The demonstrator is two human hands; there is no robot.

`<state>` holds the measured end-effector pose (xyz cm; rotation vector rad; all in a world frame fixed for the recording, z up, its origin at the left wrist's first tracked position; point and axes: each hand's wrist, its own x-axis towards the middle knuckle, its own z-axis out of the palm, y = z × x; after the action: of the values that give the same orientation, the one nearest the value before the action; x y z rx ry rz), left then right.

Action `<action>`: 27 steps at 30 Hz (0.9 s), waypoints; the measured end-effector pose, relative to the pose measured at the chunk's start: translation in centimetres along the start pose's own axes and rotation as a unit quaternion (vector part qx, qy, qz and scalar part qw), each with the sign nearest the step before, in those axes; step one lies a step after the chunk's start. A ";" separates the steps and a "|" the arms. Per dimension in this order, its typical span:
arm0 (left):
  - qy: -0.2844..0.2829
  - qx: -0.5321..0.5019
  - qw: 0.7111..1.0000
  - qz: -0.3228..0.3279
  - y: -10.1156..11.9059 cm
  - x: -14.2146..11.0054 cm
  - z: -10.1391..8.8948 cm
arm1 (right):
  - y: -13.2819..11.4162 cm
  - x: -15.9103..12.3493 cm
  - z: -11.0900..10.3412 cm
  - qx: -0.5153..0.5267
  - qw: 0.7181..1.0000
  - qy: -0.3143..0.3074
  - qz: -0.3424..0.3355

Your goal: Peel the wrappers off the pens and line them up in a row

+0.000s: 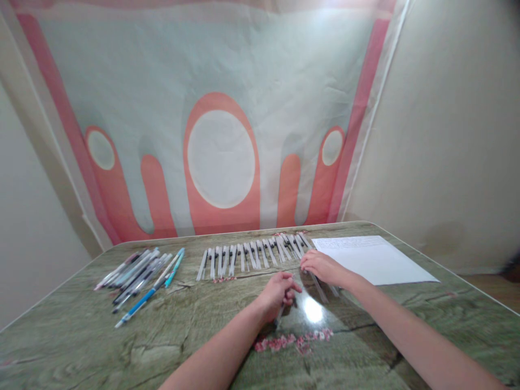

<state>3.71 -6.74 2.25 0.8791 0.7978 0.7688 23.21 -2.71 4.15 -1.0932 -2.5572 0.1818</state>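
My left hand (280,292) is low over the middle of the table. Its index finger points right and the other fingers are curled round a slim clear pen (278,316), whose end sticks out below them. My right hand (322,265) is farther forward, fingers bent down and closed at the right end of the row. Slim clear tubes (318,287) stick out beneath it toward me. What its fingertips grip is partly hidden. Ahead of both hands, a row of clear pens (252,254) with black parts lies side by side.
A loose pile of pens (140,271) lies at the left, with a blue pen (142,306) at its near edge and a turquoise pen (174,268) beside it. A white paper sheet (371,262) with writing lies at the right. Behind the wood-patterned table (195,346) hangs a printed curtain (219,59).
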 end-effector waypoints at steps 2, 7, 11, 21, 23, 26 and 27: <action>0.000 -0.004 1.000 0.004 -0.1 0.1 -0.1 | -0.5 0.1 -0.2 0.028 1.000 0.012 0.004; -0.001 -0.013 1.000 0.011 -0.3 0.2 -0.2 | -2.4 0.5 -0.5 0.168 0.981 0.049 0.089; 0.007 -0.041 0.998 0.035 -0.2 0.0 0.0 | -3.6 0.8 0.1 0.279 0.947 0.021 0.156; 0.103 -0.259 0.941 0.190 2.7 0.7 -1.9 | -7.4 0.9 2.2 0.434 0.870 -0.123 0.199; 0.110 -0.276 0.935 0.195 2.9 0.8 -2.2 | -8.2 0.8 2.7 0.404 0.885 -0.126 0.194; 0.112 -0.286 0.931 0.199 2.9 0.8 -2.3 | -8.9 0.7 3.1 0.358 0.910 -0.107 0.178; 0.111 -0.286 0.930 0.201 2.9 0.8 -2.3 | -8.9 0.7 3.2 0.353 0.913 -0.101 0.176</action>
<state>1.45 -3.99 3.60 0.4281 0.5385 1.4000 15.56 -8.33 3.61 -1.2426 -2.1082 1.2536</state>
